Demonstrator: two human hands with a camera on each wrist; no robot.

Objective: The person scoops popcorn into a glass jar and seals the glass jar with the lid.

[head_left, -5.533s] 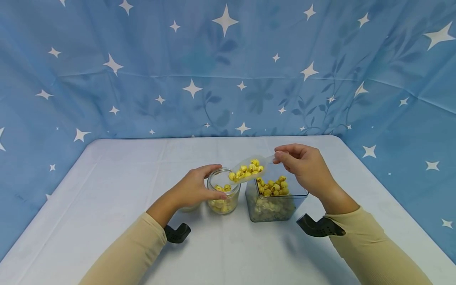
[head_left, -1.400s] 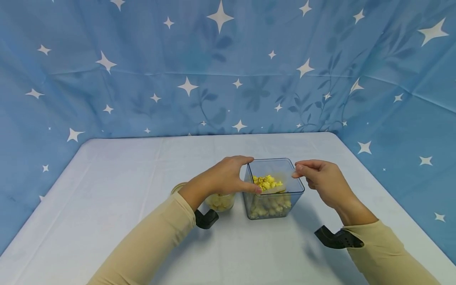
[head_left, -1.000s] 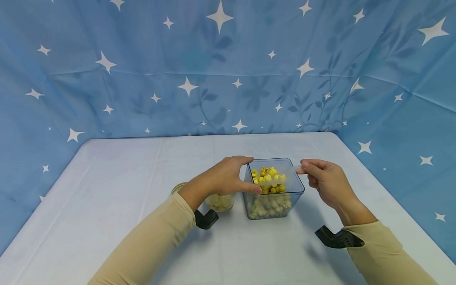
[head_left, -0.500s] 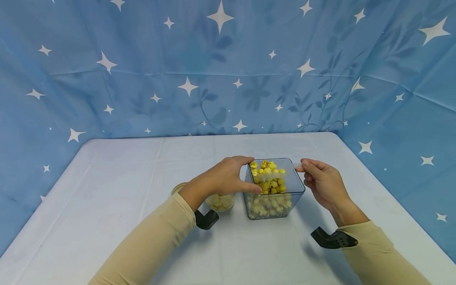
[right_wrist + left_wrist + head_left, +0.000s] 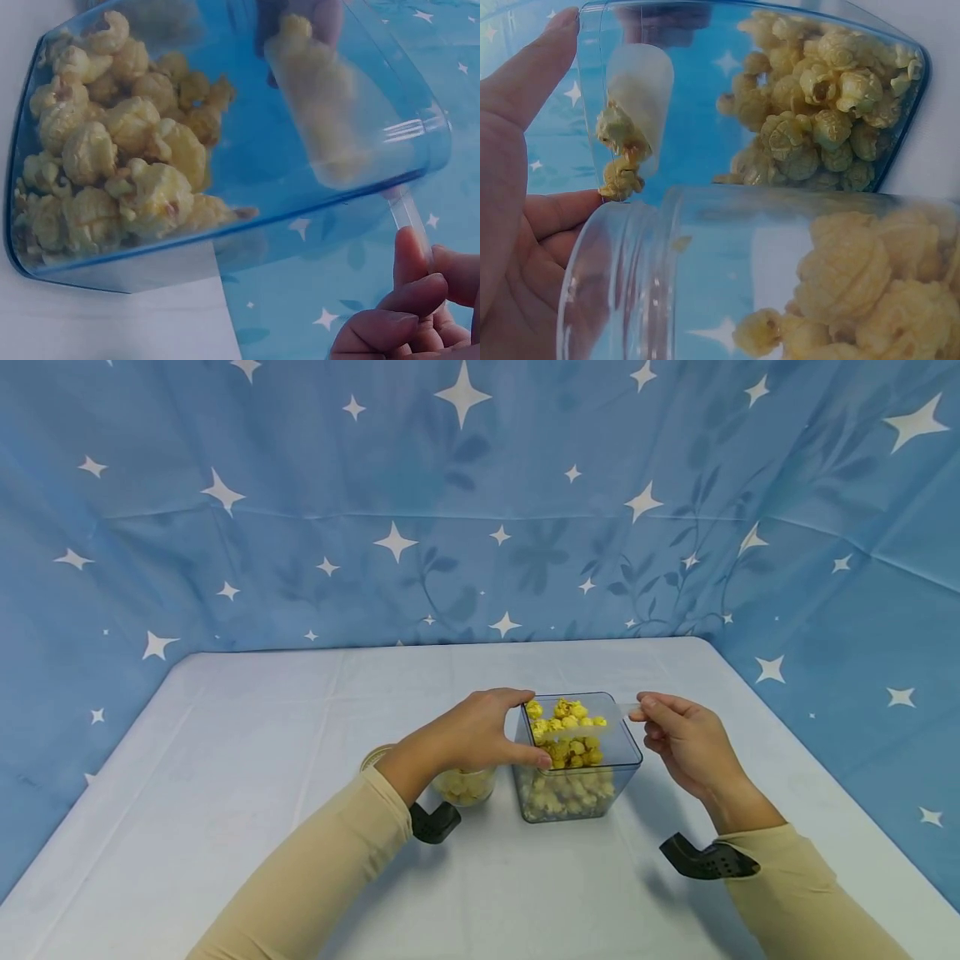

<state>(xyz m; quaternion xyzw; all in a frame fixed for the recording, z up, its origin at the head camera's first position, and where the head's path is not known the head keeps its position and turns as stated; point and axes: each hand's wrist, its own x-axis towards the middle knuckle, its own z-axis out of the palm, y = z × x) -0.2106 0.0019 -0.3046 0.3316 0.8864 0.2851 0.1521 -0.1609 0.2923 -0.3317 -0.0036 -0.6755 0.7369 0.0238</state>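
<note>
Scoop (image 5: 577, 732) has risen, popcorn (image 5: 567, 711) seemingly gathered. Your right grip (image 5: 688, 742) pinches its handle (image 5: 629, 707); your left grip (image 5: 477, 728) holds the container (image 5: 621, 781).

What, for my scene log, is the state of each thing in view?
Box, upright, lidless, part filled.
Popcorn, loose in box, scoop and jar.
Scoop, loaded, held above the box's popcorn.
Jar, upright, lidless, part filled.
Round container, mostly hidden; open or closed unclear.
Left hand, gripping the box's left side.
Right hand, pinching the scoop's handle.
Tablecloth, spread, faintly creased.
Curtain, hanging, creased.
</note>
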